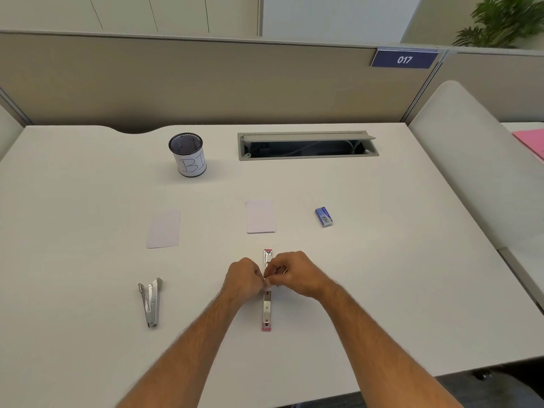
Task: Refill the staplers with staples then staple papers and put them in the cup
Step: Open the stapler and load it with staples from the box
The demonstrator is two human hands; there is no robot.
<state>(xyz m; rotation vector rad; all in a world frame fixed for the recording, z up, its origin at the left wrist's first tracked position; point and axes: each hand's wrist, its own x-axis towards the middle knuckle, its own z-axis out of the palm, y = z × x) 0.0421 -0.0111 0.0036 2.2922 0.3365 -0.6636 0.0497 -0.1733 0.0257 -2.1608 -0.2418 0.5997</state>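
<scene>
Pink stapler (267, 309) lies opened flat, desk centre. Left hand (243, 279) and right hand (294, 273) curled over its middle, apparently pinching staples. Refill underway; next: seat strip, close.

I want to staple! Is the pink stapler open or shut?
Open. The pink stapler lies unfolded flat on the desk, one end toward the person, one end away.

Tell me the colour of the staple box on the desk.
Blue, with a pale label; the staple box shows in the head view.
</scene>
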